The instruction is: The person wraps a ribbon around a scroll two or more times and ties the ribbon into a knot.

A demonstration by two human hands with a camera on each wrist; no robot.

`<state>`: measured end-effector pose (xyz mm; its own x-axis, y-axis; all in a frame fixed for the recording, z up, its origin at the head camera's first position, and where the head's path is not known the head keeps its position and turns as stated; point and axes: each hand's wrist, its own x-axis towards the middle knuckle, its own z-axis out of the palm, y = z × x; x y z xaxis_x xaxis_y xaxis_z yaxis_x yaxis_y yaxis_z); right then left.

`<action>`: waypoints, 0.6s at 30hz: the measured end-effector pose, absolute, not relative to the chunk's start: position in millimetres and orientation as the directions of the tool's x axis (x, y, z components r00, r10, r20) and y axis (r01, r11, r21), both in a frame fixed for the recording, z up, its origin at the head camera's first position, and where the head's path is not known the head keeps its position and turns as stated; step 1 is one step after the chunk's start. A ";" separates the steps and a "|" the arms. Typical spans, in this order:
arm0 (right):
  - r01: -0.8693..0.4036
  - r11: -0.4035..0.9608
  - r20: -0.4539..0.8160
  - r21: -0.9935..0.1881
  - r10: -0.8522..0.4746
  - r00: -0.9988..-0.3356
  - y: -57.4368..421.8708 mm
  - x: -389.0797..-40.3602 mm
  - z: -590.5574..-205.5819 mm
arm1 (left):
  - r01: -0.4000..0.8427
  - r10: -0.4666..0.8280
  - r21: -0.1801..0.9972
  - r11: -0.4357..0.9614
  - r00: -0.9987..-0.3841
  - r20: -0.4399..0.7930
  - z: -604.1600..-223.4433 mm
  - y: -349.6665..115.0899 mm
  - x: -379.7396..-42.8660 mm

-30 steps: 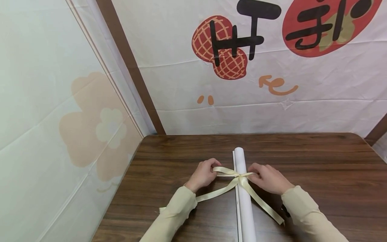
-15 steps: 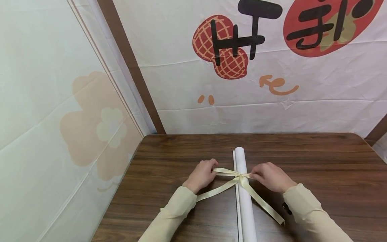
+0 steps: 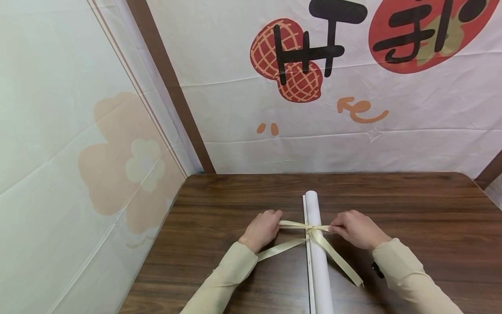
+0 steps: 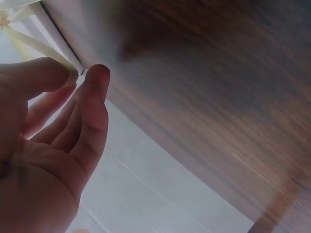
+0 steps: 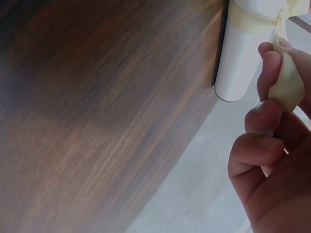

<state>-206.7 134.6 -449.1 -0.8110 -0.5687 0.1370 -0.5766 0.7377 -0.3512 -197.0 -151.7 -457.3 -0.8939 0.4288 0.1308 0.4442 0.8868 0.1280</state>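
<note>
A white paper roll [image 3: 322, 270] lies lengthwise on the table, its loose edge showing along the left side. Round it runs a pale yellow ribbon [image 3: 339, 256], knotted on top with a loop out to each side. My left hand [image 3: 262, 230] pinches the left loop between thumb and fingertip. On the other side my right hand [image 3: 360, 228] pinches the right loop, which bulges between the fingers in the right wrist view. Both loops stretch nearly level across the roll. Two loose tails slant down toward me, the left one passing behind my left sleeve.
The dark wood-grain table [image 3: 431, 205] has rounded far corners. Behind it hangs a white printed cloth [image 3: 219, 113], and another with a pale flower [image 3: 35, 174] covers the left side. A small black object [image 3: 378, 270] shows under my right cuff.
My right hand has moved right and my left hand slightly down. The loops between them are drawn narrower and tighter. The tails have shortened and shifted a little near the knot.
</note>
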 end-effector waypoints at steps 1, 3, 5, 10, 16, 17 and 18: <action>-0.576 0.740 0.138 -0.347 -0.567 -0.812 135.1 -206.6 -449.6 | 0.447 0.432 0.129 0.885 -0.893 0.127 -458.4 -152.2 -197.5; -0.580 0.741 0.141 -0.339 -0.569 -0.810 135.9 -206.3 -450.2 | 0.443 0.429 0.136 0.886 -0.896 0.119 -461.0 -153.3 -198.9; -0.579 0.741 0.136 -0.341 -0.571 -0.810 135.9 -205.4 -450.1 | 0.432 0.420 0.145 0.890 -0.901 0.108 -463.3 -155.3 -200.2; -0.582 0.745 0.147 -0.325 -0.568 -0.810 138.5 -202.5 -450.6 | 0.436 0.423 0.157 0.886 -0.900 0.107 -466.3 -157.8 -203.4; -0.599 0.736 0.166 -0.317 -0.578 -0.799 141.5 -201.7 -449.6 | 0.431 0.419 0.117 0.895 -0.901 0.115 -465.1 -156.4 -202.3; -0.598 0.736 0.165 -0.317 -0.578 -0.799 141.6 -201.8 -449.5 | 0.428 0.415 0.112 0.897 -0.902 0.118 -464.8 -156.4 -201.8; -0.596 0.738 0.162 -0.317 -0.577 -0.801 141.7 -201.9 -449.5 | 0.425 0.412 0.109 0.899 -0.903 0.123 -464.7 -156.3 -201.4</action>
<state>-201.9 141.7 -449.5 -0.8005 -0.5768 0.1624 -0.5960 0.7379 -0.3168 -201.4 -156.3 -464.7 -0.9029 0.4121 0.1226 0.4249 0.8987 0.1088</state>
